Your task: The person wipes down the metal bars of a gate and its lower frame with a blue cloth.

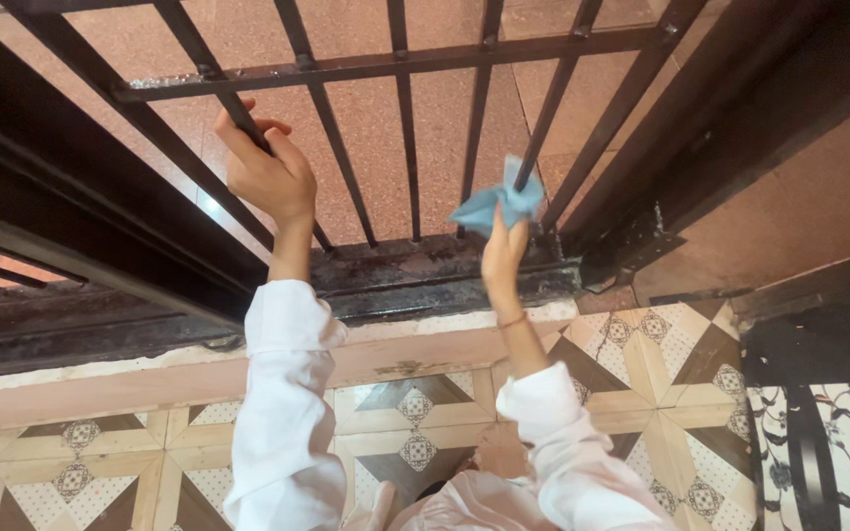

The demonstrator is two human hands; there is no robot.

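White sleeves (282,413) were seen nearest. The left hand (266,172) was clamped on a dark gate bar (211,74) slanting up-left; the right hand (502,254), set well apart, pinched a blue cloth (500,202) against a neighbouring bar (543,128), nearer than the left.

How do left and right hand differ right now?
The left hand grips a dark gate bar bare; the right hand pinches a crumpled blue cloth against another bar. The left hand sits higher and farther left than the right hand. Both are raised, arms in white sleeves.
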